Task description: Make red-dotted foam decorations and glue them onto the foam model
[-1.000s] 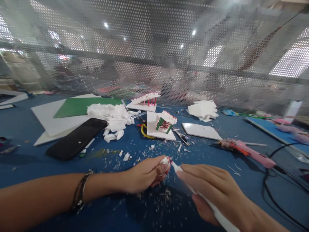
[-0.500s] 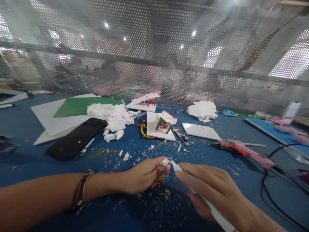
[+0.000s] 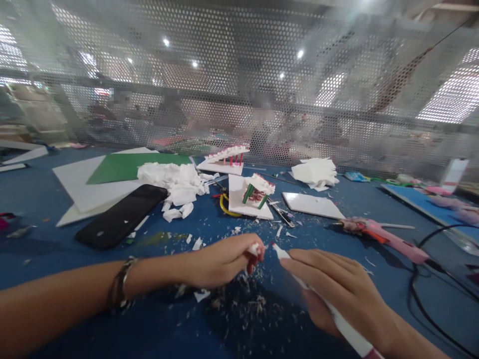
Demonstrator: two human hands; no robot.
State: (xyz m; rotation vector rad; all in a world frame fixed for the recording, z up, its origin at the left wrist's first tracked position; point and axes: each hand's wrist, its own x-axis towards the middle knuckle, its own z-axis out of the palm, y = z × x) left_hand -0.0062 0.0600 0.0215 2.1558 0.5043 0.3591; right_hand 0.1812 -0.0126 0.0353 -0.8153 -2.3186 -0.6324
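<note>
Left hand [image 3: 223, 260] pinching white scrap [image 3: 254, 249], right hand [image 3: 337, 286] holding red-tipped pen [image 3: 281, 253]

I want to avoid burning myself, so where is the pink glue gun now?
In the head view, the pink glue gun lies on the right side of the blue table, beyond the right hand, near the blue board.

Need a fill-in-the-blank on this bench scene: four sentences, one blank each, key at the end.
The left hand pinches a small white piece; the right hand holds a slim white pen-like tool with a ____ tip.
The flat black phone lies beside papers coloured white and ____.
The pink glue gun has a cable coloured ____.
A dark bracelet circles the ____ wrist.

Missing words: dark red; green; black; left.
</note>
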